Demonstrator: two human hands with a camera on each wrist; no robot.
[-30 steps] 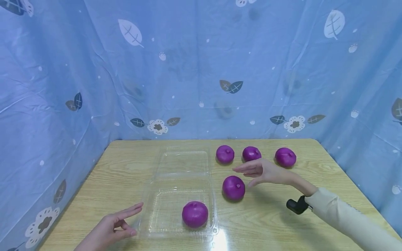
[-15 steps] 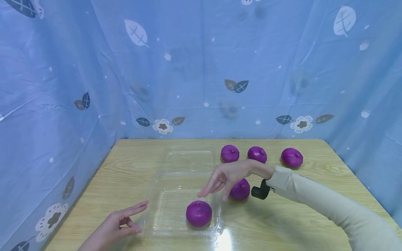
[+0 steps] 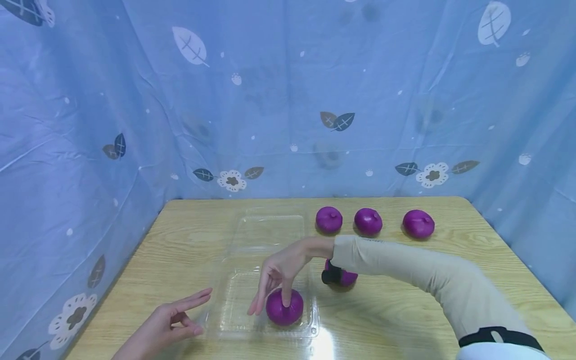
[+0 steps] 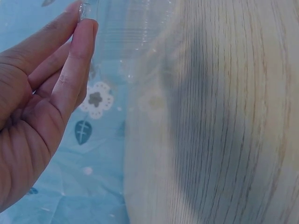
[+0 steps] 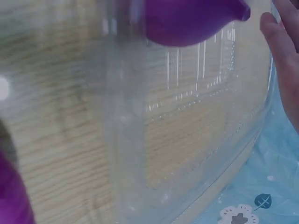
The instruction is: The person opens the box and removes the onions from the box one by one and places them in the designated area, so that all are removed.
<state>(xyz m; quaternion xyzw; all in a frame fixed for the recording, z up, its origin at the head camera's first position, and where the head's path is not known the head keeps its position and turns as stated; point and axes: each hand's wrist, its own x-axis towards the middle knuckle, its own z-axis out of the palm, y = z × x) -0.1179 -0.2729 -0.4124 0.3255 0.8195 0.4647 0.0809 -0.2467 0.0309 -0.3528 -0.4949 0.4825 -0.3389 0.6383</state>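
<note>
My right hand (image 3: 281,270) reaches down over a purple onion (image 3: 284,312) in the front half of a clear plastic clamshell container (image 3: 234,327). Its thumb overlaps the onion's top, and the other fingers extend along the left side. In the right wrist view, a gap shows between the fingers (image 5: 280,42) and the onion (image 5: 191,21). At the container's left edge is my left hand (image 3: 164,322), thumb and fingers spread apart. The left wrist view shows those fingertips (image 4: 84,30) right at the plastic rim (image 4: 88,10).
Behind the right wrist, another purple onion (image 3: 348,278) is partly covered by the sleeve and wrist camera. Along the back lie three more: one onion (image 3: 329,220), a middle onion (image 3: 368,221) and a right onion (image 3: 418,223). A blue patterned curtain (image 3: 288,100) encloses the wooden table (image 3: 171,250).
My right hand has moved left and forward from above the loose onions to the onion in the container, fingers pointing downward. The left hand stays at the container's edge.
</note>
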